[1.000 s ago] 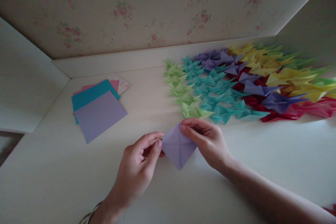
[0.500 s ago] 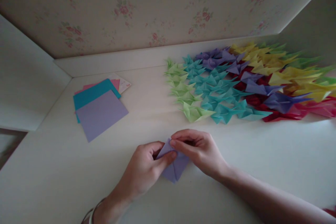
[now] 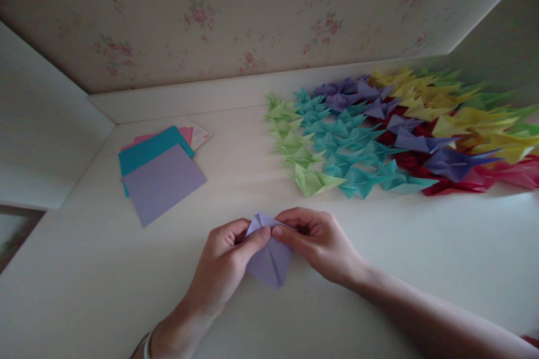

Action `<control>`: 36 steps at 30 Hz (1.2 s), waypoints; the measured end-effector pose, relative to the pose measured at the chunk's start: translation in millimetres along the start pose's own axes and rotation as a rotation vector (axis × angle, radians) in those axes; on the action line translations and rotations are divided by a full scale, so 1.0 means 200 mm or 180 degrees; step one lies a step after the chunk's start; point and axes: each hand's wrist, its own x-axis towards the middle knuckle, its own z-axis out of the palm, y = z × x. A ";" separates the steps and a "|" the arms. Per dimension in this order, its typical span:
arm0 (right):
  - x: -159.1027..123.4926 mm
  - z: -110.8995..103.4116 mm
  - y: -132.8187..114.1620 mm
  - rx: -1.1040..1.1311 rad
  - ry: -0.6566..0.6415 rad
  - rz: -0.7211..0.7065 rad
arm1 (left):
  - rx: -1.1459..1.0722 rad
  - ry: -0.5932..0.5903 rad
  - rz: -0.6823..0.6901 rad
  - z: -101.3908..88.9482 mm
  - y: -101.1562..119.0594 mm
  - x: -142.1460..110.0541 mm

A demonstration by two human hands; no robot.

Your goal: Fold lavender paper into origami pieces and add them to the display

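Note:
A folded sheet of lilac origami paper [image 3: 270,263], diamond-like in outline with a crease down its middle, is held between both hands above the white table. My left hand [image 3: 227,258] grips its left side, the thumb pressed on the front face and the fingers behind. On the upper right edge, my right hand [image 3: 318,241] pinches the paper, its thumb tip close to the left thumb. The fingers behind the paper are partly hidden.
At the left lies a stack of loose sheets, a lilac sheet [image 3: 166,185] over a teal sheet [image 3: 155,148] and a pink one. Rows of folded paper cranes, light green [image 3: 314,179], teal [image 3: 360,176], purple, yellow and red, fill the back right. A papered wall [image 3: 252,17] stands behind.
The lilac paper has turned a little, its top corner moving left. My left thumb has slid up and left, and the right thumb now sits beside it.

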 end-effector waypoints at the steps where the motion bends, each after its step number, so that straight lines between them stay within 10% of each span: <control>1: 0.00 0.00 0.00 -0.0019 -0.0017 0.0010 | 0.0044 -0.0011 0.0006 0.00 0.00 0.00; 13: 0.00 -0.01 0.00 -0.0370 -0.0207 0.0065 | 0.1295 0.0500 0.0745 -0.02 0.01 0.00; 36: 0.03 -0.09 -0.05 0.0956 -0.0335 0.0711 | 0.0744 0.0655 0.0579 -0.06 0.01 0.03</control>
